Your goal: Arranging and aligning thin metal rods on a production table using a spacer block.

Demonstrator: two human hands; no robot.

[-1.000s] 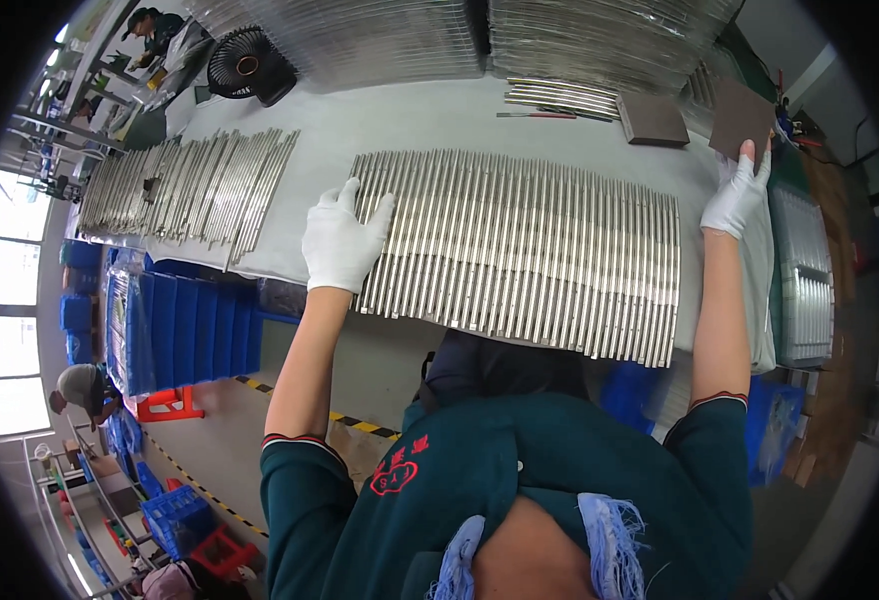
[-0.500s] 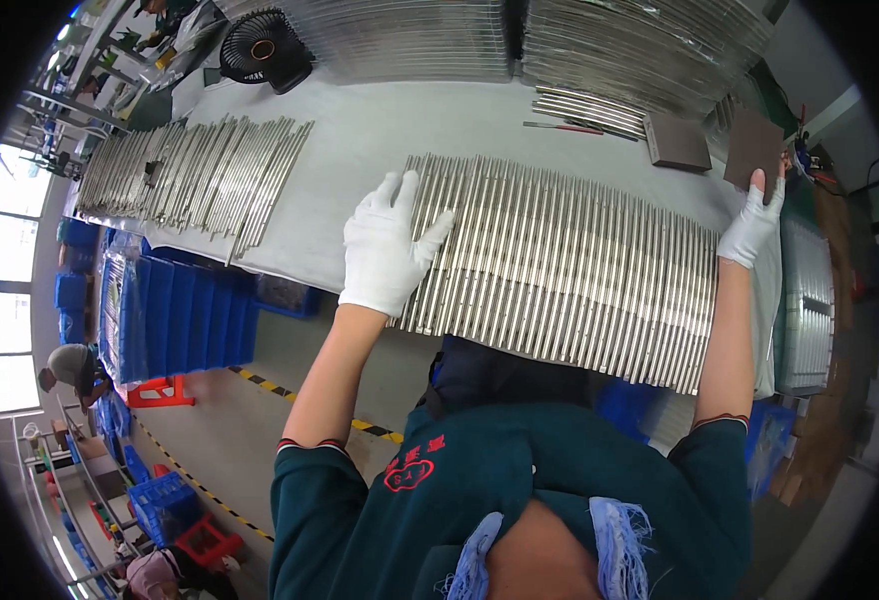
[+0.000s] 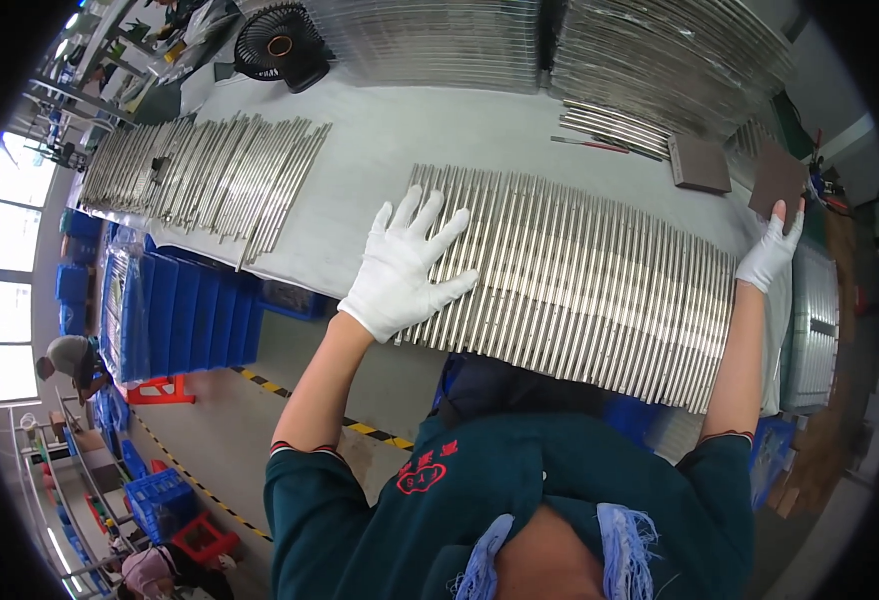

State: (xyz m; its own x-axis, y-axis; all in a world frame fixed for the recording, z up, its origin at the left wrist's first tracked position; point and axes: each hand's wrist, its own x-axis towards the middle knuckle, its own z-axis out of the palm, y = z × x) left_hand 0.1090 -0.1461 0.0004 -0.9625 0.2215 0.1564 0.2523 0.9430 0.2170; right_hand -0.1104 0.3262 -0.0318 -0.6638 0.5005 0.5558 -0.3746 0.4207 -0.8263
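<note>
A wide row of slim silvery metal rods point(image 3: 580, 290) lies side by side at the near edge of the table. Over its left end my left hand point(image 3: 405, 265), in a white glove, rests flat with the fingers spread. Beyond the row's right end, my right hand point(image 3: 772, 255) grips a flat brown pad point(image 3: 778, 178) by its near edge. That hand's glove leaves some fingertips bare. A second, thicker brown block point(image 3: 700, 165) lies on the table to the left of the held pad.
More rods point(image 3: 205, 185) lie at the table's left. A black fan point(image 3: 278, 50) and clear-wrapped stacks point(image 3: 430, 45) stand at the back. Several loose rods point(image 3: 615, 125) lie before the right stack. Blue crates point(image 3: 195, 310) stand left of the table, with people farther off.
My left hand's fingers have spread wider, and the hand lies farther over the rods. My right hand still holds the brown pad. The whole view has shifted slightly.
</note>
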